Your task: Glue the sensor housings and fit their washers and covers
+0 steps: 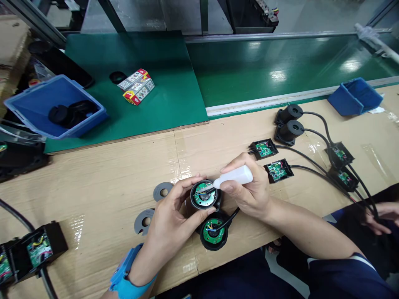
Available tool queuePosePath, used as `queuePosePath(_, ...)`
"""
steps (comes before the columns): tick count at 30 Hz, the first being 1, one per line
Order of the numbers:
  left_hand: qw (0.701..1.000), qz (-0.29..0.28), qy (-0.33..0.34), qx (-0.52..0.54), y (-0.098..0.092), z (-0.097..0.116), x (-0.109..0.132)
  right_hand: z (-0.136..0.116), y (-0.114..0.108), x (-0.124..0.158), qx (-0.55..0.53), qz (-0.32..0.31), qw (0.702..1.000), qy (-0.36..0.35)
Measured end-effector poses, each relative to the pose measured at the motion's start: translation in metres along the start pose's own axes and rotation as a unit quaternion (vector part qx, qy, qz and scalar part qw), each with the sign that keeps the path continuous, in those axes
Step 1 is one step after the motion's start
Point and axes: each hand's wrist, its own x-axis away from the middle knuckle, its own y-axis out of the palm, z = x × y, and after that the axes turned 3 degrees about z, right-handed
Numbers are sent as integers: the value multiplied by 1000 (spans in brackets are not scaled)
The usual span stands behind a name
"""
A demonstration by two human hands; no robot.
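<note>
My left hand (177, 209) is wrapped round a black round housing (191, 200) with a green circuit board (206, 200) inside it. In my right hand (249, 189) is a small white squeeze bottle (236, 176), tilted so that its thin nozzle reaches over the board near the wires. A second round housing (213, 248) with a green board and a black cable lies just below, close to my left thumb. Two grey rings, a whole-looking one (158, 192) and a notched one (139, 222), lie left of my left hand.
Black boxes with circuit boards (278, 170) and cables lie to the right, near two black cylindrical housings (291, 129). Blue bins stand at left (28, 112) and right (343, 97). A small carton (137, 86) rests on the green mat (170, 89). Another person's hand (385, 216) holds cables at far right.
</note>
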Motion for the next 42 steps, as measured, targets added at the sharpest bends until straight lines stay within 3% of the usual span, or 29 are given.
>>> queuePosePath(7,1000,-2,8,-11,-1,-2,2,1,11,9,-13,12,1000,25)
queuePosePath(9,1000,-4,12,-14,-2,-3,2,3,2,7,-14,17,999,42)
queuePosePath(11,1000,-5,14,-16,-2,-4,2,9,-25,-7,3,-5,997,70)
queuePosePath(13,1000,-4,13,-15,-2,-4,2,19,-66,-31,33,-42,994,99)
queuePosePath(14,1000,-3,13,-15,-1,-4,2,24,-85,-44,42,-31,993,103)
queuePosePath(16,1000,-3,13,-13,-1,-3,1,31,-107,-61,77,-50,991,102)
queuePosePath(18,1000,-2,15,-15,-1,-2,1,29,-96,-58,78,-34,992,94)
queuePosePath(19,1000,-1,16,-17,-1,-2,1,25,-79,-49,57,7,995,81)
queuePosePath(22,1000,2,14,-23,-1,-2,1,9,-18,-12,21,7,999,47)
queuePosePath(25,1000,0,9,-21,-1,-2,1,0,10,8,1,14,1000,20)
queuePosePath(33,999,-2,28,-22,-2,-4,1,4,-3,2,-15,26,999,46)
queuePosePath(37,999,-7,32,-40,-3,-12,-4,12,-1,-3,-73,78,982,153)
queuePosePath(42,989,-37,54,-135,-15,-4,-10,25,-8,-19,-184,137,927,297)
